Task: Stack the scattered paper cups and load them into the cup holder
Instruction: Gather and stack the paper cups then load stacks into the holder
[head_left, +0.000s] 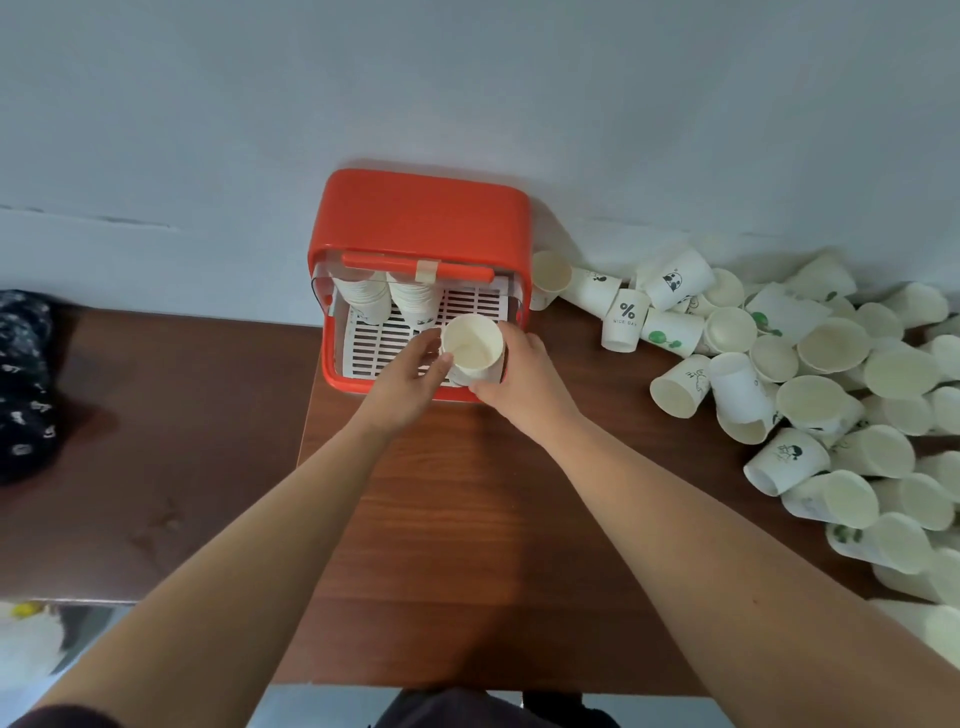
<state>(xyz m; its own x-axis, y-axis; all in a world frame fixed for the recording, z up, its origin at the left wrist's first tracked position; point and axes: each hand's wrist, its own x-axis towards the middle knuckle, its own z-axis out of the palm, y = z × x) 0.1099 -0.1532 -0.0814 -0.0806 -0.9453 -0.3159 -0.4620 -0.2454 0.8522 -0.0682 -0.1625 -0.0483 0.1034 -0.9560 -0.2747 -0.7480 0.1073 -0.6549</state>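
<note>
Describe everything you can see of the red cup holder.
The red cup holder is a rounded, glossy plastic box standing on the wooden table by the wall. Its open front shows a white slatted tray, a red bar with a taped patch, and two cup stacks at back left. The left hand and right hand hold a paper cup over its front right; a loose cup lies beside its right side.

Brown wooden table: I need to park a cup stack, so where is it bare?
The brown wooden table is bare between the red plastic cup holder and its near edge. Its right side is crowded with scattered white paper cups.
</note>
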